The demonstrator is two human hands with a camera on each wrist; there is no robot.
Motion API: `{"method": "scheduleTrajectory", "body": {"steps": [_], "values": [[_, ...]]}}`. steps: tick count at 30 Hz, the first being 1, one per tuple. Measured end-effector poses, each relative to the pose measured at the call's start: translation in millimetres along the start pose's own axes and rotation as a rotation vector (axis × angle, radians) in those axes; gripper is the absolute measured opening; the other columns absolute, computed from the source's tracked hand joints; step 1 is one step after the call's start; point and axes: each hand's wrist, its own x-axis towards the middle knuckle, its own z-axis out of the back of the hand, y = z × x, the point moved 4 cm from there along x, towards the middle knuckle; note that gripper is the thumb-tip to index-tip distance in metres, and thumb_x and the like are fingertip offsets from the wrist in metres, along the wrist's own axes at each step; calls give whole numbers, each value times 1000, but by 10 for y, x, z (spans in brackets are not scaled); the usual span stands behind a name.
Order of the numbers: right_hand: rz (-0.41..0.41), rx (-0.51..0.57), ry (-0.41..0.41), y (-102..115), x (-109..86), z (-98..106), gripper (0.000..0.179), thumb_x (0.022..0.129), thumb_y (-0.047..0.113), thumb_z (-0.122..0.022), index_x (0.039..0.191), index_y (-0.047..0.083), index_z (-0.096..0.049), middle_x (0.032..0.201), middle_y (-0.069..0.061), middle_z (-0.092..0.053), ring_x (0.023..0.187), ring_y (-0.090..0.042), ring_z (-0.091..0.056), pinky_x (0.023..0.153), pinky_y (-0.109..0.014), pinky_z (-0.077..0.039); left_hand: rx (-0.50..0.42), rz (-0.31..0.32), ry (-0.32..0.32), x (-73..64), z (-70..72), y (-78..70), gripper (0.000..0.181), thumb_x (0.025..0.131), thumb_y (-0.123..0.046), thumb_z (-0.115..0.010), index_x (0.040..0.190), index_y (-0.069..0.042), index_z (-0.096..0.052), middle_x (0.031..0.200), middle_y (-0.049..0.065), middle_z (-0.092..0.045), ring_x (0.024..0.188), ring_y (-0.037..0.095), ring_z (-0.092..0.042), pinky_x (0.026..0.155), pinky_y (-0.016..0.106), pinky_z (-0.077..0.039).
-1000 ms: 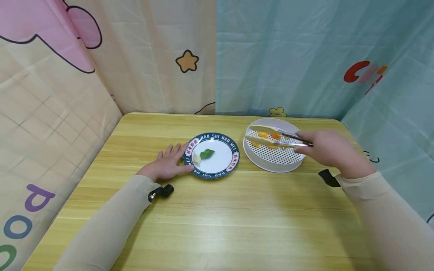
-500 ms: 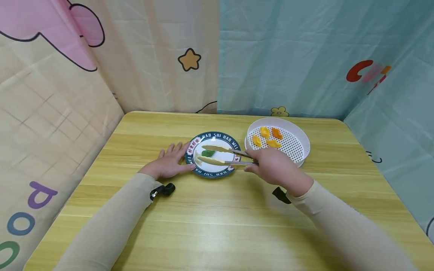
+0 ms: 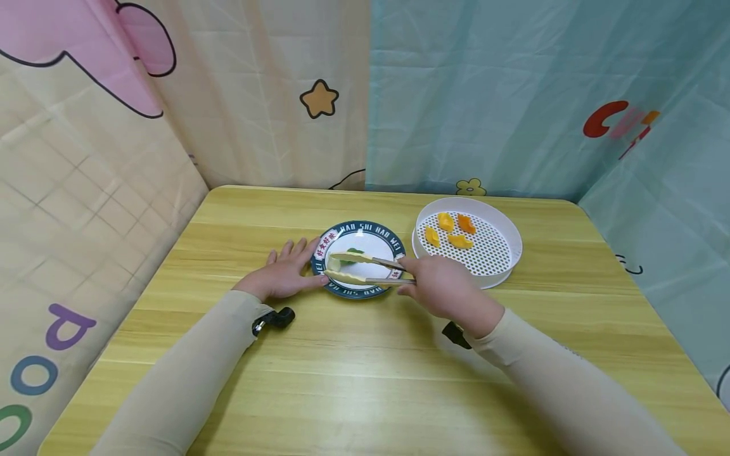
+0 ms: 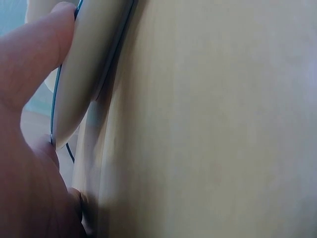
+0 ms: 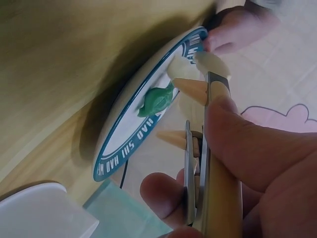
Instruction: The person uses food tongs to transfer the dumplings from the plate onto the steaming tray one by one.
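My right hand (image 3: 445,288) grips metal tongs with pale yellow tips (image 3: 345,277) over a round white plate (image 3: 373,244) with a dark blue-green lettered rim. The spread tongs tips lie on either side of a whitish dumpling-shaped piece (image 3: 334,264); whether they touch it, I cannot tell. Beside it on the plate is a green dumpling-shaped piece (image 5: 156,100), partly covered by one tongs arm in the head view. My left hand (image 3: 282,272) lies at the plate's left edge, fingers spread. Its thumb (image 4: 47,47) touches the rim in the left wrist view.
To the right of the plate stands a white round steamer tray (image 3: 515,237) with a perforated floor and raised wall. Several yellow and orange dumpling-shaped pieces (image 3: 459,241) lie in its left part. Curtains (image 3: 256,95) hang behind the wooden table (image 3: 342,380).
My right hand has carried the tongs left from above the steamer tray to the plate, then slightly further left and down to the whitish piece. The left hand has stayed at the plate.
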Motion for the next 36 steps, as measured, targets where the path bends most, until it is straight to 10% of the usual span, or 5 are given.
{"method": "scheduleTrajectory", "body": {"steps": [36], "values": [[-5,-122,-53,19,57,-74,53,95,46,-77,141,21,-67,100,-4,-75,71,-18,-59,50,-31,-48,5,18,4,12,-6,7,113,88,-87,-52,170,-35,6,178,19,5,162,49,14,124,74,11]]}}
